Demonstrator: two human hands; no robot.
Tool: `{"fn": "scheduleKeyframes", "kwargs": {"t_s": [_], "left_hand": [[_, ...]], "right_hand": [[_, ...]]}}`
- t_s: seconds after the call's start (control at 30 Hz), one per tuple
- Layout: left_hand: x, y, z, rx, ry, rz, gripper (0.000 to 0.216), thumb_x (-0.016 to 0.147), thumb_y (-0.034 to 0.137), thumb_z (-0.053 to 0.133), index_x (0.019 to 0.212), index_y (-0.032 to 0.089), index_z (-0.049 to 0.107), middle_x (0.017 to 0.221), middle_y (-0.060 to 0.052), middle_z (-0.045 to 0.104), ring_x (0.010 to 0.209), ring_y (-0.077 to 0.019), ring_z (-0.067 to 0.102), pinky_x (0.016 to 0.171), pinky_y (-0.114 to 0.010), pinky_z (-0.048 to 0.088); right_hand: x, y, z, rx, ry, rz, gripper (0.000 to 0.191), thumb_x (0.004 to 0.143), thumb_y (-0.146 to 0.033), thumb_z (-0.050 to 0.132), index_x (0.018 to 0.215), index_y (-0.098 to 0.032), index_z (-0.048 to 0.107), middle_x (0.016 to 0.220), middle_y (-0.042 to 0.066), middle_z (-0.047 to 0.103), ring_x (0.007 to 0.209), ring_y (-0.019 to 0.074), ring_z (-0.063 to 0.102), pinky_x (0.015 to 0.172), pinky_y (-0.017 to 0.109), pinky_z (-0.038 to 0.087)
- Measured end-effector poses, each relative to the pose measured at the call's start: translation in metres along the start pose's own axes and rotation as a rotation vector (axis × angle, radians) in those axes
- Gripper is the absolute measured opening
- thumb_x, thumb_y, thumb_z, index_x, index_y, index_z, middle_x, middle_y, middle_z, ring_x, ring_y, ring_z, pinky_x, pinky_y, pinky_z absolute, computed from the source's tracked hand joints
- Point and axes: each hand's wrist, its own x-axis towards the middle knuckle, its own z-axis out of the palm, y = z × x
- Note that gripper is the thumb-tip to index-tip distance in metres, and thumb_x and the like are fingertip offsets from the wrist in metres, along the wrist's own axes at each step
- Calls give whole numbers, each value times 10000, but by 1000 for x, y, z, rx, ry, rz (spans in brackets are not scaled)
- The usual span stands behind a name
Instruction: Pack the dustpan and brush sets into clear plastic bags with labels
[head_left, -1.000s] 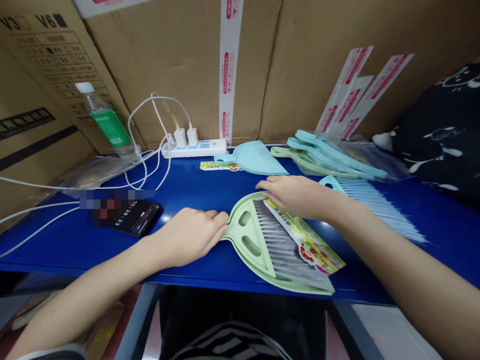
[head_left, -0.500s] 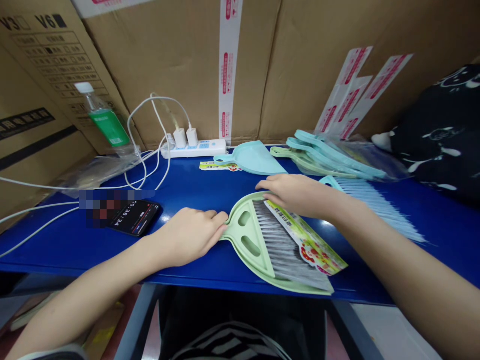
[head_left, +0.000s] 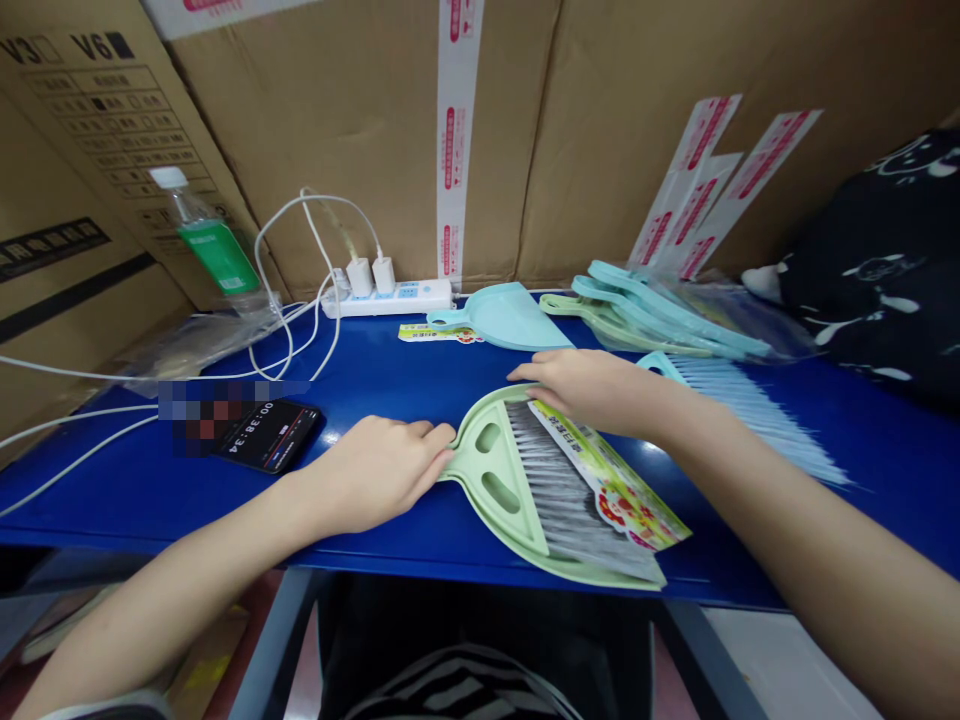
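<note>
My left hand (head_left: 390, 468) is closed around the stacked handles of a light green dustpan (head_left: 469, 440) and a matching hand brush (head_left: 501, 470). The brush lies inside the pan, its grey bristles spread toward the right. Across the bristles slants a printed label card (head_left: 637, 490) with a red flower pattern. My right hand (head_left: 581, 385) is at the far rim of the pan, its fingers closed at the card's upper end; its fingertips are partly hidden. Close behind that wrist is a blue brush (head_left: 757, 410).
Toward the back lie a light blue dustpan (head_left: 510, 315), another label card (head_left: 435, 333) and several plastic-wrapped dustpans (head_left: 667, 310). A power strip (head_left: 420, 296) with white cables, a bottle (head_left: 217, 255) and a phone (head_left: 277, 435) are on the left. Cardboard (head_left: 360, 110) walls the back; a dark patterned bag (head_left: 885, 270) sits at right.
The label card's near end has shifted very slightly left. Both hands keep nearly the same place on the dustpan and card.
</note>
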Motion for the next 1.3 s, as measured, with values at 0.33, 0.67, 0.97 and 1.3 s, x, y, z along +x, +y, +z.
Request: {"fn": "scheduleKeyframes", "kwargs": {"t_s": [0.33, 0.67, 0.97, 1.3], "left_hand": [[-1, 0, 1, 1, 0, 4, 278, 997, 279, 283, 913, 181, 528, 796, -21, 640, 660, -170, 633, 565, -254, 438], [-1, 1, 1, 18, 4, -3, 297, 996, 286, 274, 907, 177, 535, 782, -26, 633, 639, -172, 626, 550, -259, 431], [-3, 3, 3, 35, -2, -4, 305, 999, 291, 272, 935, 175, 546, 772, -33, 632, 642, -174, 627, 562, -255, 435], [-4, 3, 4, 27, 9, 11, 303, 998, 287, 270, 924, 174, 541, 783, -33, 639, 660, -182, 637, 566, -268, 440]], "right_hand": [[0, -3, -2, -4, -28, 20, 340, 905, -161, 397, 1139, -160, 645, 1055, 118, 686, 945, 241, 657, 717, 310, 469], [0, 1, 4, -24, 20, -18, 341, 905, -167, 388, 1140, -148, 635, 1018, 124, 688, 872, 224, 666, 658, 293, 452], [0, -2, 6, -51, 11, -2, 334, 923, -169, 386, 1162, -131, 615, 1058, 138, 680, 891, 231, 670, 680, 297, 469], [1, 1, 11, -47, 35, -31, 324, 915, -167, 404, 1156, -132, 618, 1059, 145, 679, 864, 226, 670, 673, 295, 467]]}}
